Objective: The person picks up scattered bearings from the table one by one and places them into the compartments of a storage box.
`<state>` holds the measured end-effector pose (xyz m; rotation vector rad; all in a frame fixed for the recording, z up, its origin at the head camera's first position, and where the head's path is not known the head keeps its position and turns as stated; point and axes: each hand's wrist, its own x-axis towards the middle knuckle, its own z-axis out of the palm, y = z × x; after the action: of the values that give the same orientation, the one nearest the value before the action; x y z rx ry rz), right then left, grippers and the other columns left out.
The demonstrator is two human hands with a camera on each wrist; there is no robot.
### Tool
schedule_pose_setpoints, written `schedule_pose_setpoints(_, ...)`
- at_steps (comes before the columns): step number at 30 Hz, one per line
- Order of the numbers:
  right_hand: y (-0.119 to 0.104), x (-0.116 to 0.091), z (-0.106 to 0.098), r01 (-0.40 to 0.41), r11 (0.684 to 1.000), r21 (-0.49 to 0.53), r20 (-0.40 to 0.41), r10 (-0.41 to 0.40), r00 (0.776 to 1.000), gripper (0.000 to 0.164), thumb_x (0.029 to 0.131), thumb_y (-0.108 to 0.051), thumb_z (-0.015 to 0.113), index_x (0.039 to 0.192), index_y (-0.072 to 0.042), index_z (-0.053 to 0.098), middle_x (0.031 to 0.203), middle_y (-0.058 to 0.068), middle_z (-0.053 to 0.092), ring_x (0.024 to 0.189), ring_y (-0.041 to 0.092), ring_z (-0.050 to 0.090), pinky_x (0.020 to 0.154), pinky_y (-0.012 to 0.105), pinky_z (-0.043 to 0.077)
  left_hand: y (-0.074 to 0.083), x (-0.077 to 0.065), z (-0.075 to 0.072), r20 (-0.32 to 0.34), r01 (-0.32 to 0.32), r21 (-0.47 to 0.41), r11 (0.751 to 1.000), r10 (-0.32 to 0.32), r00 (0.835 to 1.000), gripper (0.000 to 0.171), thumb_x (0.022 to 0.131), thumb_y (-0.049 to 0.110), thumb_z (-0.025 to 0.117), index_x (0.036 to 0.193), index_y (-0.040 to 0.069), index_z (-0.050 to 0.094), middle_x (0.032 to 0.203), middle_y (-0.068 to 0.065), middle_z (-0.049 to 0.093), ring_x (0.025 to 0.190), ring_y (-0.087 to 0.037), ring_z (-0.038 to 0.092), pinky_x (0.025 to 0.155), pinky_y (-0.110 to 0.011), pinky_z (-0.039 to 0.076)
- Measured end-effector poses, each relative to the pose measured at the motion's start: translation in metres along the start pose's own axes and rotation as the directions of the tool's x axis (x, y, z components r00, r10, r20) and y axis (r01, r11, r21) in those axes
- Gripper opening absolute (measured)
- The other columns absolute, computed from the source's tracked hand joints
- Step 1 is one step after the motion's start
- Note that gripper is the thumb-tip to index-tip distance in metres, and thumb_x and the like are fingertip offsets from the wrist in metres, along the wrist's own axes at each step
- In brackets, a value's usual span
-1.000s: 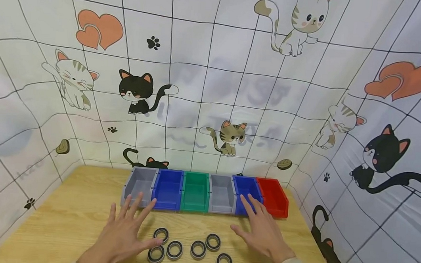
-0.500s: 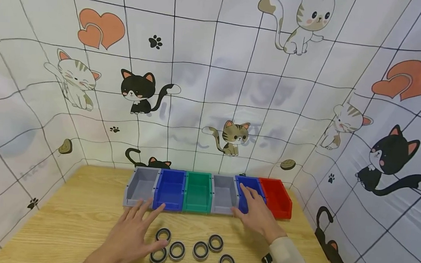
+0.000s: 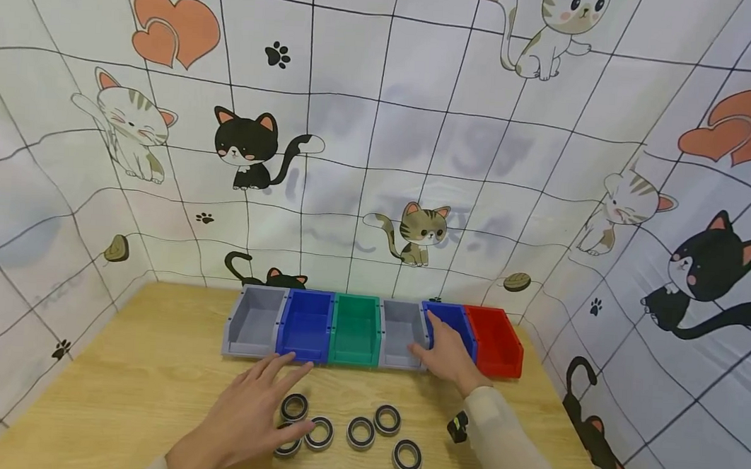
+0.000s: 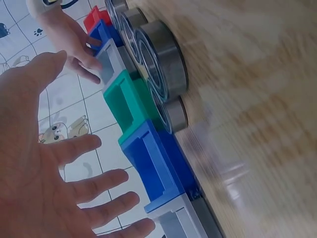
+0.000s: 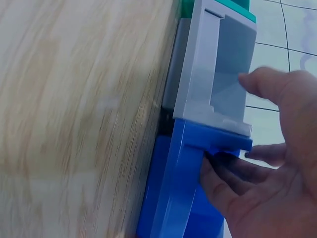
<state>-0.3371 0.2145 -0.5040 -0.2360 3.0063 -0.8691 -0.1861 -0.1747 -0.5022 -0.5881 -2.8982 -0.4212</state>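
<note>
My left hand hovers with spread fingers over the table's front left. Its thumb overlaps a ball bearing in the head view. Several more steel bearings with dark seals lie flat nearby, among them one bearing in the middle and another bearing to the right. My right hand is at the row of bins, straddling the wall between a grey bin and a blue bin. Its fingers reach into the blue bin, while the thumb stays apart over the grey one. Neither hand holds anything.
Joined side by side at the table's back are a grey bin, a blue bin, a green bin, then the grey and blue pair and a red bin. A cat-patterned curtain encloses the wooden table.
My right hand has moved forward and slightly left, its fingers going into the right-hand blue bin. My left hand has shifted a little right, still above the bearings. The head view has tilted slightly.
</note>
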Motion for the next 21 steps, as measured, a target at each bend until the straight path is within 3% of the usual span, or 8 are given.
schedule_pose_setpoints(5,-0.001,0.009,0.000,-0.006,1.000,0.006,-0.007,0.006,1.000,0.090,0.111,-0.028,0.076,0.178,0.011,0.031,0.180,0.035,0.046,0.165,0.057,0.050,0.135,0.073,0.044,0.005,-0.001,-0.001,-0.008,-0.024,0.015,1.000,0.025,1.000,0.090,0.097,0.080,0.080,0.169,0.030,0.063,0.168,-0.012,0.064,0.149,-0.041,0.067,0.110,-0.070,0.065)
schedule_pose_setpoints(9,0.001,0.012,0.001,-0.005,1.000,-0.009,-0.023,0.004,1.000,0.080,0.110,-0.022,0.073,0.172,0.017,0.040,0.174,0.037,0.051,0.160,0.057,0.056,0.132,0.073,0.047,0.007,-0.003,0.000,0.004,-0.038,-0.007,0.999,0.038,0.999,0.086,0.097,0.077,0.081,0.168,0.030,0.064,0.166,-0.011,0.066,0.148,-0.041,0.068,0.108,-0.070,0.065)
schedule_pose_setpoints(16,0.000,0.012,0.000,-0.022,1.000,0.006,0.009,0.022,1.000,0.071,0.111,-0.017,0.072,0.168,0.016,0.046,0.171,0.037,0.056,0.159,0.057,0.057,0.132,0.073,0.048,0.011,-0.001,0.007,0.021,-0.058,-0.044,0.997,0.059,0.998,0.082,0.099,0.074,0.082,0.166,0.029,0.066,0.162,-0.010,0.068,0.146,-0.038,0.068,0.107,-0.066,0.066)
schedule_pose_setpoints(21,-0.005,0.006,0.000,-0.027,1.000,0.010,0.012,0.027,1.000,0.071,0.110,-0.017,0.075,0.167,0.015,0.048,0.165,0.036,0.062,0.148,0.053,0.067,0.126,0.070,0.056,0.017,0.000,0.007,0.057,-0.069,-0.051,0.996,0.072,0.996,0.080,0.099,0.075,0.081,0.163,0.029,0.068,0.158,-0.007,0.070,0.143,-0.034,0.069,0.104,-0.064,0.067)
